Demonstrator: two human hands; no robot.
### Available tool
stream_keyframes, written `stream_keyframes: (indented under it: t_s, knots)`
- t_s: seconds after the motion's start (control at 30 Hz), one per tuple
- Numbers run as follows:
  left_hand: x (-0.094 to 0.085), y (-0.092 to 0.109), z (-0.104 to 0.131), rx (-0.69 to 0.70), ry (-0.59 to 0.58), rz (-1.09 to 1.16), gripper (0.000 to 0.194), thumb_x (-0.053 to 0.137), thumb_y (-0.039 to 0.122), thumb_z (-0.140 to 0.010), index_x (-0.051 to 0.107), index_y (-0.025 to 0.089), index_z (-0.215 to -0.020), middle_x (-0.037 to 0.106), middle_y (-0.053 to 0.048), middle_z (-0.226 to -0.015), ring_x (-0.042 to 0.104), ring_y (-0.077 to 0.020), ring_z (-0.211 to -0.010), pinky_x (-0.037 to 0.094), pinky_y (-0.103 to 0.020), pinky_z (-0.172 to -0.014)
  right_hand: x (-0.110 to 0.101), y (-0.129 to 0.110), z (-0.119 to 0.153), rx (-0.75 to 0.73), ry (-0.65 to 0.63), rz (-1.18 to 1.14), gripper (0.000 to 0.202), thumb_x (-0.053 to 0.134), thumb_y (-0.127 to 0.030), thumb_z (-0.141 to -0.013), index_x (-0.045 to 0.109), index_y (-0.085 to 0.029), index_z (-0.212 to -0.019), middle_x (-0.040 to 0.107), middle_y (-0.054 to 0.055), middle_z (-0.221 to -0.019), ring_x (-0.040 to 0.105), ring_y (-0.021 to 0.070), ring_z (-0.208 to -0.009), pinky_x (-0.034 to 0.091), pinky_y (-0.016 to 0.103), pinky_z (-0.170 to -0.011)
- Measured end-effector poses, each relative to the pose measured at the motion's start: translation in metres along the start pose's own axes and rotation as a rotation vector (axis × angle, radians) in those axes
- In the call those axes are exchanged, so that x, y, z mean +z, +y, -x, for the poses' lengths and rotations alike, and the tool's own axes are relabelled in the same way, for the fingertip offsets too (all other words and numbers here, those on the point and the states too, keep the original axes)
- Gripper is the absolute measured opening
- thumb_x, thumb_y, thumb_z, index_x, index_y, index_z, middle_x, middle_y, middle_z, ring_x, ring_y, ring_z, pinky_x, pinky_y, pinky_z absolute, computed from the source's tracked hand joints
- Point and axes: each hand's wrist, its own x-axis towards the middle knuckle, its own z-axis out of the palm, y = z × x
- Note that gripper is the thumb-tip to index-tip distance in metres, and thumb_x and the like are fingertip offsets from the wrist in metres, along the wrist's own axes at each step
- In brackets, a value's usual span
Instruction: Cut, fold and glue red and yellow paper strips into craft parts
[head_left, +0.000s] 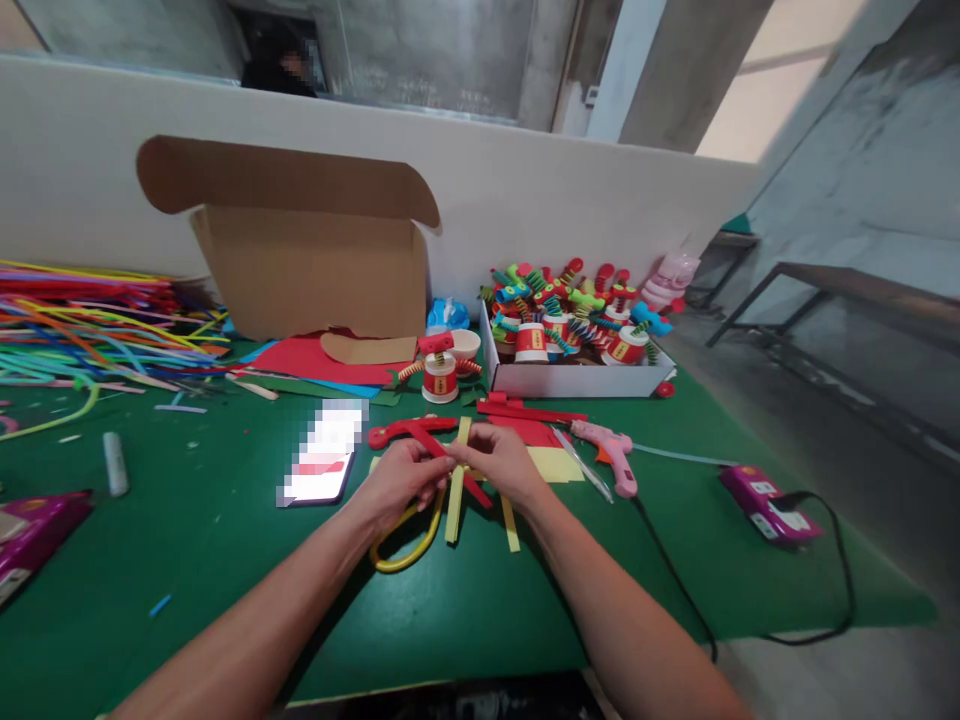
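Note:
Over the green table, my left hand (406,482) is closed, thumb and fingers pinching a red paper strip (475,490). My right hand (501,460) is closed too, its fingertips at a pale yellow paper strip (455,505) that crosses the red one. The two strips meet between my fingertips; whether they are joined there is hidden. Under my hands lies a yellow loop handle (405,562), seemingly of scissors, partly covered. Another yellow strip (511,525) rests below my right hand. Red paper (529,430) and yellow paper (556,465) lie just beyond it.
A pink glue gun (611,450) with a black cord lies right, near a purple box (769,505). Behind stand a white box (581,380) of paper-cup figures, a single figure (440,380) and an open cardboard box (315,270). A phone (322,455) and pipe cleaners (97,330) are left.

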Motion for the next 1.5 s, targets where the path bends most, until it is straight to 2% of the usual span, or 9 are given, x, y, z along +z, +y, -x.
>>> stream_keyframes:
  t_s: [0.2, 0.3, 0.47, 0.7, 0.97, 1.07, 1.23, 1.4, 1.5]
  knots:
    - [-0.003, 0.001, 0.0, 0.154, -0.001, 0.106, 0.034, 0.067, 0.045, -0.068, 0.057, 0.012, -0.07, 0.06, -0.001, -0.066, 0.054, -0.0086, -0.055, 0.045, -0.021, -0.055, -0.009, -0.008, 0.003, 0.06, 0.067, -0.158, 0.029, 0.074, -0.04, -0.06, 0.064, -0.014, -0.066, 0.058, -0.002, -0.058, 0.046, 0.0067, -0.05, 0.036, 0.021, -0.051]
    - [-0.003, 0.002, 0.0, 0.158, -0.043, 0.183, 0.03, 0.065, 0.042, -0.072, 0.056, 0.014, -0.078, 0.061, -0.001, -0.067, 0.057, -0.0111, -0.058, 0.047, -0.023, -0.057, -0.011, -0.016, 0.007, 0.108, -0.075, -0.176, 0.029, 0.073, -0.04, -0.062, 0.066, -0.012, -0.068, 0.063, 0.001, -0.062, 0.049, 0.0068, -0.049, 0.038, 0.021, -0.049]
    - [-0.004, 0.0, -0.002, 0.151, -0.078, 0.235, 0.027, 0.064, 0.039, -0.074, 0.051, 0.016, -0.078, 0.054, 0.004, -0.056, 0.049, -0.007, -0.042, 0.039, -0.017, -0.042, 0.002, -0.019, 0.013, 0.195, -0.301, -0.199, 0.034, 0.076, -0.043, -0.057, 0.065, -0.013, -0.069, 0.066, 0.001, -0.065, 0.053, 0.0081, -0.047, 0.041, 0.02, -0.044]
    - [-0.005, -0.002, -0.001, 0.114, -0.063, 0.231, 0.028, 0.058, 0.044, -0.078, 0.049, 0.018, -0.085, 0.042, 0.009, -0.048, 0.031, -0.0026, -0.032, 0.021, -0.013, -0.031, -0.002, -0.01, 0.006, 0.148, -0.126, -0.227, 0.051, 0.057, -0.061, -0.07, 0.065, -0.011, -0.068, 0.061, 0.002, -0.053, 0.055, 0.0097, -0.045, 0.044, 0.023, -0.049]
    - [-0.008, 0.0, -0.002, 0.166, -0.106, 0.224, 0.024, 0.062, 0.035, -0.077, 0.046, 0.017, -0.082, 0.061, 0.002, -0.065, 0.049, -0.006, -0.042, 0.042, -0.018, -0.045, -0.008, -0.012, 0.005, 0.029, -0.021, -0.352, 0.033, 0.072, -0.042, -0.065, 0.064, -0.016, -0.083, 0.065, 0.0, -0.067, 0.061, 0.0131, -0.065, 0.047, 0.028, -0.07]
    - [-0.009, 0.001, -0.002, 0.139, -0.124, 0.224, 0.024, 0.063, 0.033, -0.076, 0.045, 0.017, -0.081, 0.062, 0.0, -0.063, 0.046, -0.0062, -0.039, 0.04, -0.019, -0.041, -0.011, -0.011, 0.005, 0.054, -0.113, -0.403, 0.034, 0.07, -0.041, -0.068, 0.059, -0.017, -0.089, 0.06, -0.003, -0.059, 0.057, 0.0103, -0.057, 0.045, 0.024, -0.061]
    - [-0.009, 0.0, -0.001, 0.092, -0.153, 0.185, 0.025, 0.06, 0.037, -0.078, 0.045, 0.017, -0.078, 0.059, 0.002, -0.055, 0.038, -0.0043, -0.033, 0.033, -0.016, -0.035, -0.008, -0.01, 0.007, 0.044, -0.253, -0.257, 0.035, 0.049, -0.05, -0.083, 0.055, -0.016, -0.076, 0.043, -0.007, -0.048, 0.044, 0.0066, -0.045, 0.039, 0.021, -0.051]
    - [-0.01, -0.002, -0.001, 0.085, -0.198, 0.151, 0.028, 0.061, 0.041, -0.076, 0.046, 0.017, -0.078, 0.056, 0.003, -0.051, 0.041, -0.0054, -0.035, 0.034, -0.015, -0.035, -0.009, -0.023, 0.013, -0.072, -0.51, 0.074, 0.038, 0.046, -0.049, -0.085, 0.061, -0.014, -0.083, 0.056, -0.001, -0.068, 0.053, 0.009, -0.062, 0.044, 0.024, -0.065]
    - [-0.009, -0.002, -0.001, 0.074, -0.2, 0.137, 0.029, 0.061, 0.041, -0.076, 0.046, 0.017, -0.078, 0.058, 0.002, -0.051, 0.045, -0.0068, -0.037, 0.035, -0.015, -0.036, -0.009, -0.027, 0.015, -0.107, -0.527, 0.094, 0.035, 0.046, -0.047, -0.086, 0.061, -0.015, -0.084, 0.061, 0.002, -0.077, 0.057, 0.0119, -0.073, 0.045, 0.028, -0.075]
